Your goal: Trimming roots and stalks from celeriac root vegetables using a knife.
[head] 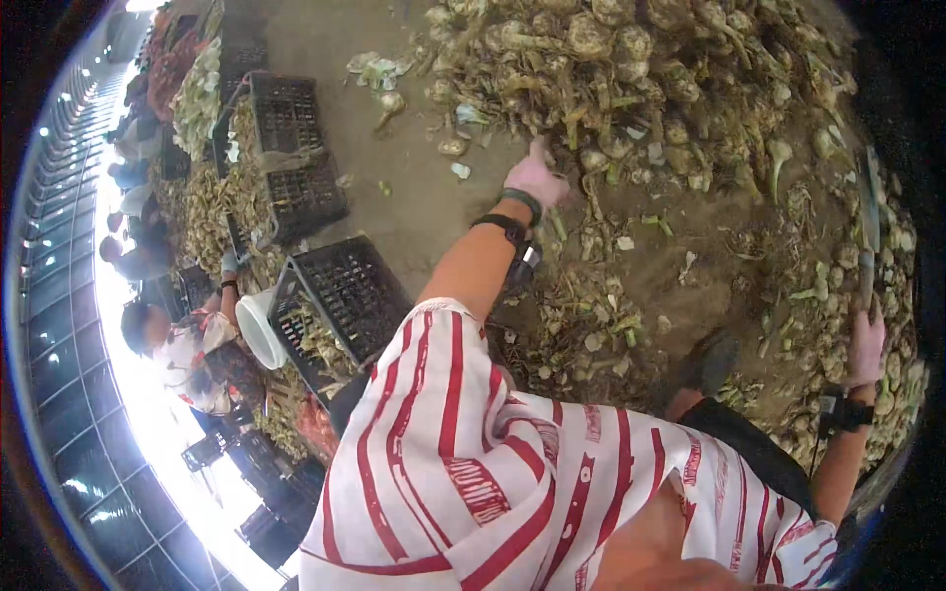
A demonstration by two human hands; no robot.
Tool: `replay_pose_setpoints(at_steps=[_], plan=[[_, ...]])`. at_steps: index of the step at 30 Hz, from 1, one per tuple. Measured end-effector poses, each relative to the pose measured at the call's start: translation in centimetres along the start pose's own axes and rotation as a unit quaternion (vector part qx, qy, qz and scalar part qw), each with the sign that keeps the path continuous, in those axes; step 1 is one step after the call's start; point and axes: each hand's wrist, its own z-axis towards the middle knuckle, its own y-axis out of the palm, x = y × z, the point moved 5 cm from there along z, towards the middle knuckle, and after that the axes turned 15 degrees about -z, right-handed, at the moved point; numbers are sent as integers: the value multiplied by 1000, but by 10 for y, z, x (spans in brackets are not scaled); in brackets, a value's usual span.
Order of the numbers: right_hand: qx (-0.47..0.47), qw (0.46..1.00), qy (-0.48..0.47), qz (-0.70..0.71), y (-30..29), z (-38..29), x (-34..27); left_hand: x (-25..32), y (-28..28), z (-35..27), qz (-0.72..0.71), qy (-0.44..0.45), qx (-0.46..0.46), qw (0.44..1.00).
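Note:
My left hand, pinkish and apparently gloved, reaches to the near edge of a large heap of garlic bulbs with dry stems. Its index finger points forward against the stems, and the other fingers look curled. Whether they grip a stem is hidden. Far to the right, my right hand is closed around the lower end of a long, thin tool, blurred near the picture's rim. Garlic bulbs lie around and beyond that hand. Between my hands, cut stems and dry skins litter the dirt-covered floor.
Black plastic crates stand on the left, with trimmings and a white bucket beside them. A co-worker sits behind the bucket, with other people farther along. A loose garlic bulb lies on the floor.

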Motion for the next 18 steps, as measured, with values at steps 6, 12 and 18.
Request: replay_pose_setpoints(at_steps=[6,12,18], plan=[[52,990,-74,106,-8,58,-98,-49,2,32,138,-94,-163,972],[115,985,-72,103,0,97,-112,-27,-163,-110,-6,-181,-114,977],[113,976,-57,176,7,100,-102,-106,-305,-291,400,27,-77,913]])
